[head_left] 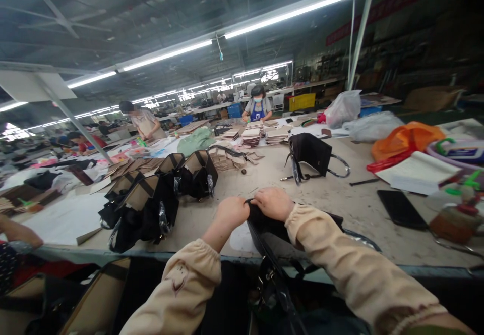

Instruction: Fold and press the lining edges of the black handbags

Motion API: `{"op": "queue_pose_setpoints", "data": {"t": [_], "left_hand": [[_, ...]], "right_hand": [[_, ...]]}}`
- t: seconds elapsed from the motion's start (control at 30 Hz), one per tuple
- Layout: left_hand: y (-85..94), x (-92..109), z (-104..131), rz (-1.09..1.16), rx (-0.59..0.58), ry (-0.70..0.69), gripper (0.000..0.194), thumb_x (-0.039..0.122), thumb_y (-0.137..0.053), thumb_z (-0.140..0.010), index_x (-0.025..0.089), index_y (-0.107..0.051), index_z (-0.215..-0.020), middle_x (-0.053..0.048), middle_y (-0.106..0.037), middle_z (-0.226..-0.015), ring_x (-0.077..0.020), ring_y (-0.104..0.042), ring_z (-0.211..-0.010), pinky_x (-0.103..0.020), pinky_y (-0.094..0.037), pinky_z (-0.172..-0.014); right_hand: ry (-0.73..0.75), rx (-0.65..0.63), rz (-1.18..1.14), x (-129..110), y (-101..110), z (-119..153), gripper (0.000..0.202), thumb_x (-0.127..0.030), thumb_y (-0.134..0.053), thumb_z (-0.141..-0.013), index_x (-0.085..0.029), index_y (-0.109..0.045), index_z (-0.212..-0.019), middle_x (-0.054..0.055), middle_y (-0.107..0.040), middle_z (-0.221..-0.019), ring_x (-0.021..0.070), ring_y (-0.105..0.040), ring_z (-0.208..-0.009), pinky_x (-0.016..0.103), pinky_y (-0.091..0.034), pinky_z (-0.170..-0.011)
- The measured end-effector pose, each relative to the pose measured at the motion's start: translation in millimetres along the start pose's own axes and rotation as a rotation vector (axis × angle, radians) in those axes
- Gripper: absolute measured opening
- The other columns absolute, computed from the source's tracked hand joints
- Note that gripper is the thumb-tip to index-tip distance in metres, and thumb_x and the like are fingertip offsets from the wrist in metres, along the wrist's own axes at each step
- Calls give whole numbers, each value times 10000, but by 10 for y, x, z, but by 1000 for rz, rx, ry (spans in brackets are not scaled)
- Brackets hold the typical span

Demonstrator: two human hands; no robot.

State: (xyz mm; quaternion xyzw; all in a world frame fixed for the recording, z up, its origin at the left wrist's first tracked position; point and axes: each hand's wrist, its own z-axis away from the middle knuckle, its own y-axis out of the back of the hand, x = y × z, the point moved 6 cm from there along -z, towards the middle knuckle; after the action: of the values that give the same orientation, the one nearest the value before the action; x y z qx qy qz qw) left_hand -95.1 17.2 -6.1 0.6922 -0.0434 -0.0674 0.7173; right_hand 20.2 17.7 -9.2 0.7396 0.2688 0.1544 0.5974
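Both my hands grip the top edge of a black handbag [264, 229] at the table's front edge. My left hand [232, 214] is closed on its far left corner, fingers curled. Close beside it, my right hand [274, 203] pinches the same rim, and its sleeve covers part of the bag. Straps with metal buckles hang from the bag over the table edge. Farther back stands another black handbag [312, 154], with plastic-wrapped handles. On the left, several black bags [147, 193] with tan linings stand grouped together.
A phone [401, 209], a glue jar [454, 221] and an orange plastic bag [406, 141] lie on the right of the table [227, 234]. Stacked brown pieces [252, 135] sit at the back. Co-workers are across the table, and a person's arm [18, 231] shows at left.
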Motion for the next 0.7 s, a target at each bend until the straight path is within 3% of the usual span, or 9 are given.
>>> {"op": "queue_pose_setpoints", "data": {"t": [0.23,0.33,0.43,0.57,0.7], "left_hand": [[15,17,19,9,1,-13,360,293,-385,-840,173,-719,-901,-129,-711,-944,-243,-655,-913,-298,-488,-764],[30,16,57,6,-4,-7,363,297,-385,-846,159,-715,-908,-139,-708,-941,-238,-656,-913,-289,-488,-764],[77,59,82,6,-11,-16,334,326,-442,-820,152,-698,-946,-148,-705,-940,-259,-658,-903,-312,-493,-758],[126,297,55,39,-26,-122,423,497,-512,-789,189,-667,-1035,-127,-700,-988,-283,-647,-934,-345,-494,-783],[60,556,-94,74,-62,-188,427,538,-528,-796,172,-709,-920,-140,-706,-940,-279,-649,-928,-327,-487,-798]], "right_hand": [[-38,-72,-22,193,8,34,509,-555,-302,-922,-208,-674,-947,95,-699,-950,229,-638,-910,294,-434,-744],[-66,-93,-38,356,52,187,507,-593,-402,-874,-248,-590,-1195,86,-688,-1051,241,-625,-987,302,-441,-797],[-137,-100,-23,519,93,398,590,-519,-514,-843,-220,-454,-1348,126,-659,-1125,273,-611,-1023,341,-448,-819],[-216,-100,8,606,134,630,539,-443,-531,-847,-221,-470,-1334,127,-668,-1100,292,-618,-1002,374,-461,-805],[-251,-89,28,583,203,796,452,-441,-512,-858,-239,-535,-1262,106,-677,-1083,288,-626,-982,380,-471,-801]]}}
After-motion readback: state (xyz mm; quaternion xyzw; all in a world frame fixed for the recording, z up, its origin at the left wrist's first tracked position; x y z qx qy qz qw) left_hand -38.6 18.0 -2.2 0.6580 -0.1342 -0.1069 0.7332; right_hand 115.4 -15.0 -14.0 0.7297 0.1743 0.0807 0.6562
